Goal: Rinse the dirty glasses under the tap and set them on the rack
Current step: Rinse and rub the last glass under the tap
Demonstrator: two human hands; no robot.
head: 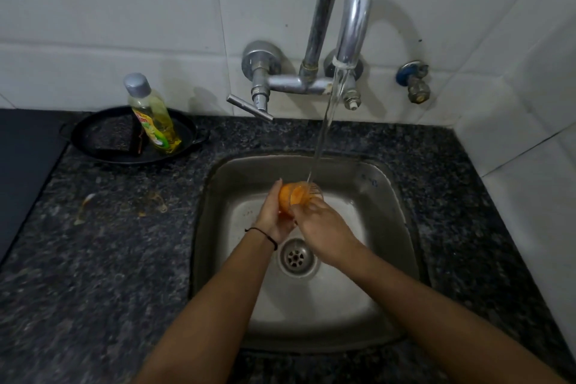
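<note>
Orange-stained glass [299, 196], grasped by the fingers of left hand [274, 218] and right hand [321, 227] beneath the running tap [355, 9]: rinse is judged underway, racking outstanding, no rack seen.

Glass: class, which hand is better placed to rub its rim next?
Probably the right hand: it holds the glass at its rim under the water, while the left hand cups the base.
</note>
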